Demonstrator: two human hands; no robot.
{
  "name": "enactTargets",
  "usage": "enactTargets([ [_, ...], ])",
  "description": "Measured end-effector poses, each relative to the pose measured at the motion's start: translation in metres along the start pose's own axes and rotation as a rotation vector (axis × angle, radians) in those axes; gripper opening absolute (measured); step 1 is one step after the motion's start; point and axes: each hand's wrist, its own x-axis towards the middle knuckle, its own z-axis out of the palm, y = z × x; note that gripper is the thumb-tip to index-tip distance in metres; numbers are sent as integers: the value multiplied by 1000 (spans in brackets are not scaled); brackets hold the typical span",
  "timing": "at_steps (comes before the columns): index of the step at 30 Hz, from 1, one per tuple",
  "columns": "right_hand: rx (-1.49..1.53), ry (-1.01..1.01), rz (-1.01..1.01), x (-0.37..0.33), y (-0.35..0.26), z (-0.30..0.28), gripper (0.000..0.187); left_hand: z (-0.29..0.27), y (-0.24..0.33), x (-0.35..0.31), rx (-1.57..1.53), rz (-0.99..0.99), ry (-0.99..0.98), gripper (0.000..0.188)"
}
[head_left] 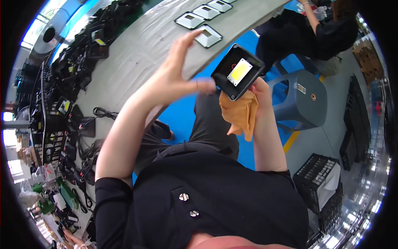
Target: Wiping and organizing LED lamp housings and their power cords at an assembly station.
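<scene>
My right hand (263, 96) grips a square black lamp housing (225, 66) from below, with a bunched orange cloth (240, 110) in the same hand. Inside the housing sits a yellow LED panel (240, 73) with a white border; a bit of red wire shows beside it. My left hand (173, 76) is open, thumb and fingers spread wide, slightly blurred. Its thumb reaches the housing's left corner; whether it touches I cannot tell. Near its raised fingers, a square silver reflector with a black rim (209, 36) lies at the table edge.
More reflectors (190, 20) line the covered table (141, 50). Black lamps and cables (89, 126) crowd its left side. A grey-blue stool (309, 101) stands at right, black crates (317, 178) below it. Another person (306, 35) works at the far right.
</scene>
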Motion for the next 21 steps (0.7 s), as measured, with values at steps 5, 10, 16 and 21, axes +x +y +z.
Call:
enactTargets([
  [5,55,-21,-182,-3,-10,-20,28,31,-66,48,762,56,142,57],
  [10,-63,7,-235,-9,-9,-8,26,44,-87,52,842,-53,71,55],
  [16,-239,10,-318,-2,-7,5,33,35,-86,27,770,-63,96,53],
  [21,-398,84,-222,-3,-15,20,39,16,-71,-25,750,-72,151,47],
])
